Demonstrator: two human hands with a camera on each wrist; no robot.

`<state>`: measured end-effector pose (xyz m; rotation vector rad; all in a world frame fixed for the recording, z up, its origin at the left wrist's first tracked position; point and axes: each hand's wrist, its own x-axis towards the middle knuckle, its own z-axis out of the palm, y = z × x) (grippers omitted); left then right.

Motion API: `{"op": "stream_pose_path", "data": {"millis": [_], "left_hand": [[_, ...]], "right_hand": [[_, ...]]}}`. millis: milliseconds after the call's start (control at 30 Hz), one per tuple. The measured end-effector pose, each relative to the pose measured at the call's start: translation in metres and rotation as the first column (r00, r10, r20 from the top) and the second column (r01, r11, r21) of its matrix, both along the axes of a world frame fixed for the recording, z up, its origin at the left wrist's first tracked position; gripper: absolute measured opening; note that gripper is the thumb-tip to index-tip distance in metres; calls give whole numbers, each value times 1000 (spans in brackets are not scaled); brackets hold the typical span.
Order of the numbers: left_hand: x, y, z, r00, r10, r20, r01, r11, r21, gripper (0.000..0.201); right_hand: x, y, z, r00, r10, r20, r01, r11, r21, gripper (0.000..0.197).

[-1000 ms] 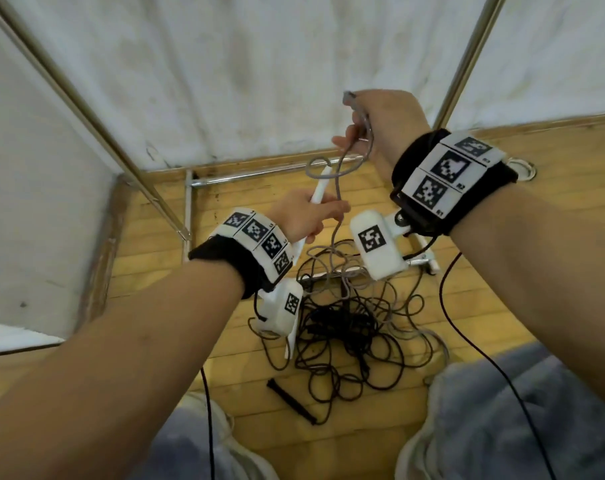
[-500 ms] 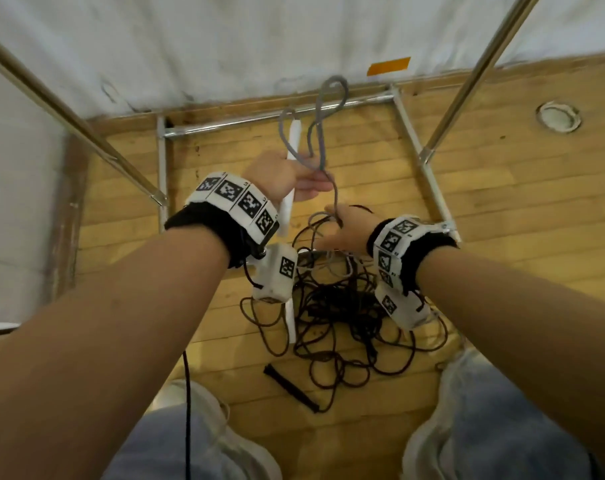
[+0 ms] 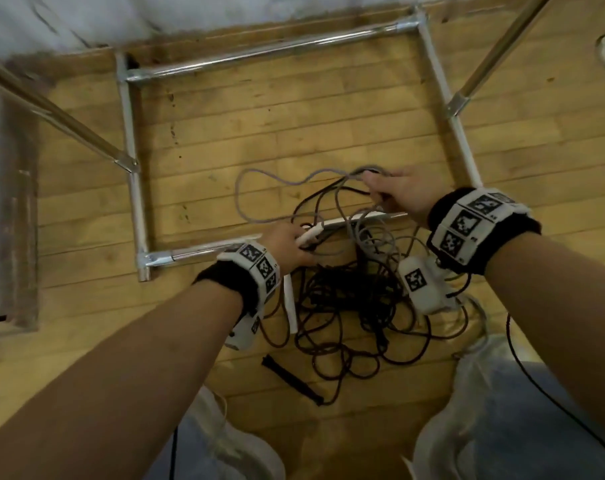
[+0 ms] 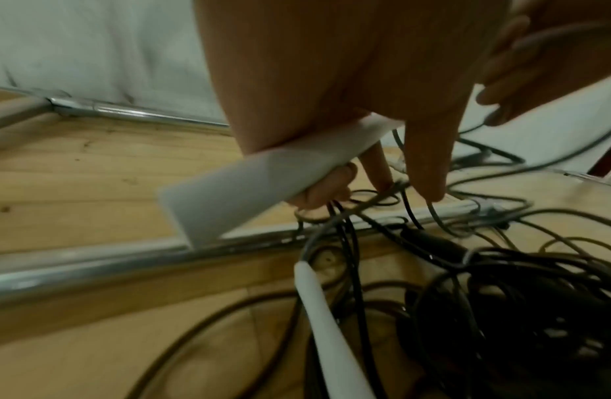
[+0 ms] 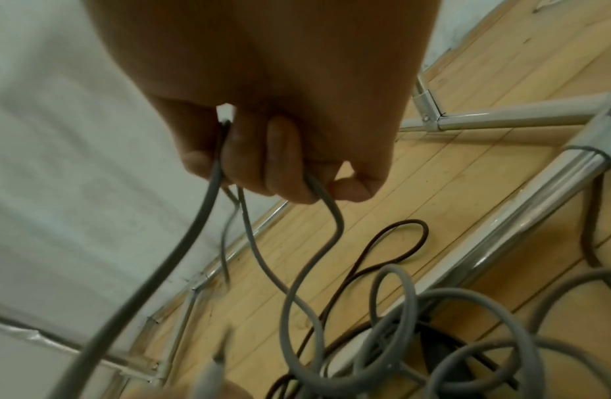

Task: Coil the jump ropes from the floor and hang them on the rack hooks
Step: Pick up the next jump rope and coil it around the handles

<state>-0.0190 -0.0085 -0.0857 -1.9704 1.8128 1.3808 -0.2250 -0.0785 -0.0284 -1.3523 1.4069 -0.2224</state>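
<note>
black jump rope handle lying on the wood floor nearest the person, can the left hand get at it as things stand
Probably not yet. The left hand grips a white jump rope handle, so it is occupied. The black jump rope handle itself lies exposed on the wooden floor, only its far end meeting the dark tangled rope.

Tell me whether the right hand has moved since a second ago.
Yes. The right hand has dropped from up against the white wall to low over the rope pile, by the rack's base bar, gripping grey rope.
</note>
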Motion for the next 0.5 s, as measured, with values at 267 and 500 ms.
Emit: {"op": "stream_pose_path", "data": {"millis": [267,500], "left_hand": [[10,14,-4,995,-22,96,33,993,-113,34],[9,-12,67,971,211,-116,-234,942,-240,39]], "right_hand": [[5,-15,18,948,-313,-51,290,921,-259,43],[13,1,45,879,-42,-475,-127,940,-317,30]]}}
